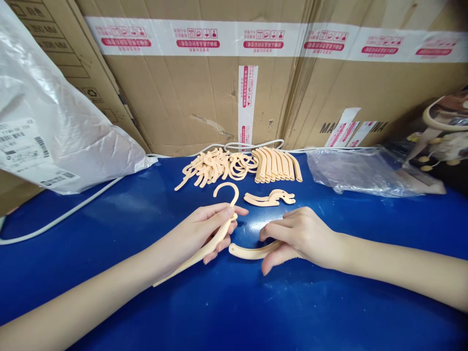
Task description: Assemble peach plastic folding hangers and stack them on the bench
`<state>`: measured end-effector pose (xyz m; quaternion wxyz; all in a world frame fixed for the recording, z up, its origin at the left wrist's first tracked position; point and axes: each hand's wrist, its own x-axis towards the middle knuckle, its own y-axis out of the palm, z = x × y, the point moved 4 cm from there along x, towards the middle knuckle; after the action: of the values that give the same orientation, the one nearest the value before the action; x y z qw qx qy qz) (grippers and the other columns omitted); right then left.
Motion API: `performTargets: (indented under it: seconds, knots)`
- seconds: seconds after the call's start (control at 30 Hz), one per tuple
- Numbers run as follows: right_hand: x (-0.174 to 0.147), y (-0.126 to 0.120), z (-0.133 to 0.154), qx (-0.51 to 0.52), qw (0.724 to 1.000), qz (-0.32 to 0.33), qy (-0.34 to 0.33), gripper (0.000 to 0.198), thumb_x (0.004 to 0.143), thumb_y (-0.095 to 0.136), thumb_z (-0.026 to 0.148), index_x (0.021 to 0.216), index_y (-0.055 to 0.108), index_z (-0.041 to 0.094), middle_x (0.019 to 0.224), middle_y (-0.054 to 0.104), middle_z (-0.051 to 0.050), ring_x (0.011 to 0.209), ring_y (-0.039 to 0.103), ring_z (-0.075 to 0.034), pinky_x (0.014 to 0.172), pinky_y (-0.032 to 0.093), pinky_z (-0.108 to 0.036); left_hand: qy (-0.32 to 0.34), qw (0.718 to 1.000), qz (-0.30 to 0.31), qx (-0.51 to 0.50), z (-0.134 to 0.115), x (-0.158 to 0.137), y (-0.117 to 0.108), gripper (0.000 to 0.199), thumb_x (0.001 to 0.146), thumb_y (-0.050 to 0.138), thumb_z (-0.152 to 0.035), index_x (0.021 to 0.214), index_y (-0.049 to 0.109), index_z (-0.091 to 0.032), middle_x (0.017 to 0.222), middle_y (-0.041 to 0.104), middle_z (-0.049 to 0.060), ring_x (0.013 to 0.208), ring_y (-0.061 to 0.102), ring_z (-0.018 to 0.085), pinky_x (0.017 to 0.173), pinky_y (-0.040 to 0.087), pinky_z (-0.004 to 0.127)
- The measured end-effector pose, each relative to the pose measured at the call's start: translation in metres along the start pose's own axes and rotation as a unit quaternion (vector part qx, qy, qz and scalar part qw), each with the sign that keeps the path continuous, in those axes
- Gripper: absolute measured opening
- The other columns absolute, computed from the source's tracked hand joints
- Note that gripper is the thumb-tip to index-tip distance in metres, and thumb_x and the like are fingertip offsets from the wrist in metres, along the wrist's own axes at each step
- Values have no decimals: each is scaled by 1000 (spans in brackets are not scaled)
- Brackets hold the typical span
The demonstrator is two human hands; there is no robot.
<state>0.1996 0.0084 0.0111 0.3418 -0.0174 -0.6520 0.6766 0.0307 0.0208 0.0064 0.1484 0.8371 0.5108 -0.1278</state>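
My left hand (210, 226) is closed around a beige, partly assembled clothes hanger (199, 254); its hook (227, 187) points up above my thumb and one long arm slants down toward my forearm. My right hand (296, 239) has its thumb and fingers around a curved beige hanger arm (248, 252), whose holed end points left toward the other hand. The two parts are apart. Beyond my hands a pair of shaped hanger pieces (270, 197) lies on the blue table (175, 312).
At the back are a heap of small hanger pieces (210, 165), several hooks (241, 165) and a row of hanger arms (276, 165). A clear plastic bag (358, 170) lies right, a white bag (58, 112) left. Cardboard boxes (175, 92) stand behind a white cable (73, 214).
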Motion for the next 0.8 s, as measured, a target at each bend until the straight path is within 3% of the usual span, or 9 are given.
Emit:
performTargets:
  seconds: [0.17, 0.3, 0.53, 0.67, 0.8]
  knots:
    - [-2, 0, -9, 2, 993, 12, 117, 33, 99, 31, 36, 94, 57, 17, 63, 64, 2, 46, 55, -6, 45, 32, -18, 4, 998, 2, 67, 0, 0, -2, 35, 90, 50, -40, 113, 61, -16, 52, 49, -4, 36, 41, 7, 34, 33, 16]
    - [-1, 0, -10, 22, 992, 19, 126, 36, 100, 25, 35, 97, 56, 16, 69, 66, -1, 50, 58, -8, 47, 36, -18, 1, 995, -7, 98, 1, -1, -3, 40, 90, 48, -43, 118, 60, -17, 46, 50, -3, 37, 44, 10, 34, 34, 17]
    - [3, -1, -8, 38, 991, 43, 123, 45, 95, 34, 50, 89, 60, 14, 66, 66, -3, 52, 59, -10, 48, 36, -20, -13, 994, 2, 109, 0, -3, -3, 38, 89, 50, -41, 117, 61, -18, 47, 53, -2, 35, 42, 8, 35, 34, 16]
    - [2, -1, -8, 42, 992, 32, 112, 57, 78, 49, 70, 86, 61, 14, 61, 65, -1, 50, 59, -12, 45, 32, -21, -3, 997, 10, 77, 0, -2, -4, 35, 89, 52, -40, 114, 63, -19, 49, 52, -3, 41, 49, 10, 34, 38, 15]
    - [0, 0, -6, 19, 995, 20, 97, 53, 79, 50, 66, 83, 63, 15, 60, 63, 0, 51, 58, -11, 46, 31, -22, -16, 997, 12, 70, 0, -1, -4, 32, 90, 50, -38, 113, 64, -19, 49, 52, -3, 37, 47, 9, 33, 38, 15]
